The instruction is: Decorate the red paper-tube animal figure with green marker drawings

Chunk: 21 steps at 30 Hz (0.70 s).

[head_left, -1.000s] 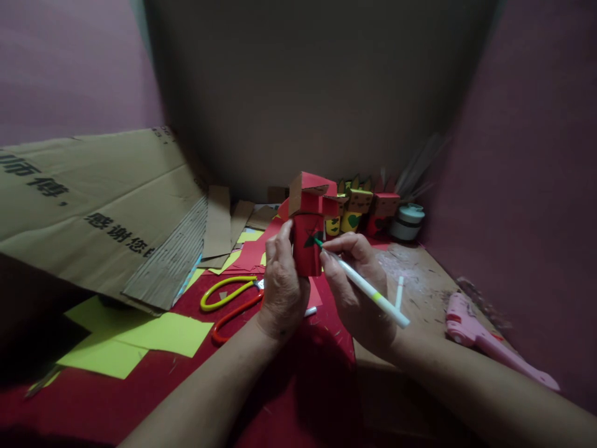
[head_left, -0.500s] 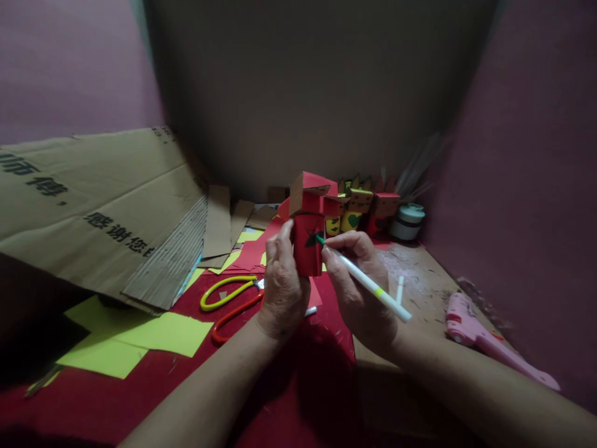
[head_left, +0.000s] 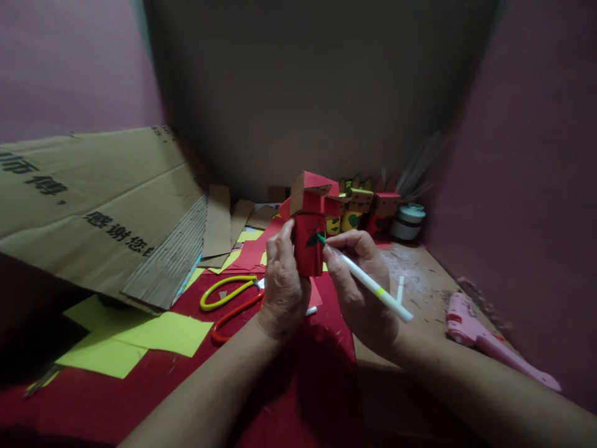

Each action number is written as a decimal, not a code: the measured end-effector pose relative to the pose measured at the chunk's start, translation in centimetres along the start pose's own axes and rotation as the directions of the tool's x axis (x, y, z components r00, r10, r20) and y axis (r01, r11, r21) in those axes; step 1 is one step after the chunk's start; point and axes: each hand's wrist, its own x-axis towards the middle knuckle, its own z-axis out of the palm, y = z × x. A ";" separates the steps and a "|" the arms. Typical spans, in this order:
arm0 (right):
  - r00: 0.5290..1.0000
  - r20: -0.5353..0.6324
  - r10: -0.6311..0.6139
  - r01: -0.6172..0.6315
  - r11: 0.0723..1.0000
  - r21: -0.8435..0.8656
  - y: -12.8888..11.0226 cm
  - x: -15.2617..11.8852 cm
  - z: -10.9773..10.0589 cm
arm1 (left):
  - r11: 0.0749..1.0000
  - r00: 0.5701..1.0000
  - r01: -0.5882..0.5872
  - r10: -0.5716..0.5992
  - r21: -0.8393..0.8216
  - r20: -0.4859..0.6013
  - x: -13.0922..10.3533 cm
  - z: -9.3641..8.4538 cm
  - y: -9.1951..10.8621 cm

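Observation:
My left hand (head_left: 285, 280) grips a red paper figure (head_left: 305, 258) from its left side. The figure has a tube-shaped body and a boxy head of cardboard and red paper. A dark drawn shape, partly filled in, shows on the front of the body. Between the fingers and thumb of my right hand (head_left: 361, 280) is a white marker pen (head_left: 368, 283) with a yellow-green band. Its green tip touches the drawn shape. A pair of scissors (head_left: 228, 305) with one yellow and one red handle lies left of my left hand, its blades mostly hidden.
Yellow paper sheets (head_left: 158, 333) and a large cardboard box (head_left: 102, 218) are on the left. Behind stand yellow figures (head_left: 357, 211), a red figure (head_left: 385, 208) and a pale lidded pot (head_left: 408, 221). A pink glue gun (head_left: 489, 342) lies at right, a white pen cap (head_left: 400, 289) nearer.
The marker and my right hand have shifted very slightly to the right, with the red figure. The tip stays on the drawn shape; both grips are the same.

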 end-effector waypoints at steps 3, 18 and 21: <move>1.000 0.004 -0.002 0.002 1.000 0.013 0.1 0.0 0.0 | 1.000 1.000 0.017 -0.017 -0.005 0.003 0.0 -0.1 0.1; 0.999 -0.034 0.009 -0.008 1.000 0.021 -0.1 0.2 0.0 | 1.000 1.000 -0.004 0.004 0.010 0.012 0.0 -0.1 -0.1; 0.999 -0.039 0.004 -0.003 1.000 0.020 0.0 0.3 0.0 | 1.000 1.000 -0.011 0.011 0.010 0.002 -0.1 0.0 -0.1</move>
